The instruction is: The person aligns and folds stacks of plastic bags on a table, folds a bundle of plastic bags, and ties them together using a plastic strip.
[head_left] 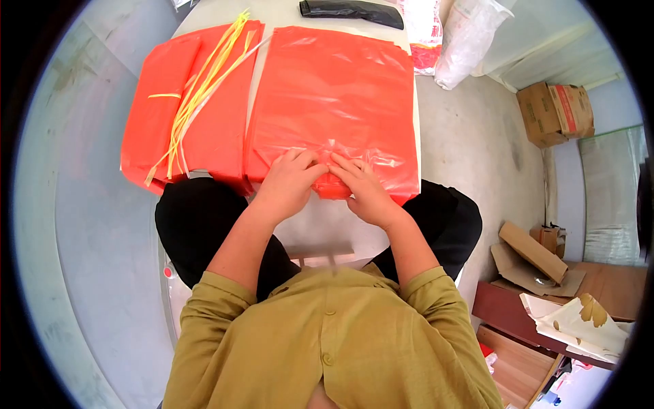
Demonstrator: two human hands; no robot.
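Note:
A stack of red plastic bags [334, 88] lies flat on the table in front of me. At its near edge, my left hand [291, 183] is closed, fingers bent and thumb pressed against the gathered film. Close beside it, my right hand [364, 191] is also closed on that edge, its fingertips on top of the film and its thumb lower down. The plastic wrinkles around both hands, and how many layers they pinch is hidden. To the left rests a second pile of folded red bags [214, 129], with a bundle of yellow ties [197, 99] lying across it.
A rolled black plastic bag [351, 12] sits at the table's far end. Beyond the right side stand white sacks [470, 41]. Cardboard boxes [555, 114] are against the wall, and opened cardboard [535, 255] lies by a brown wooden cabinet [504, 313].

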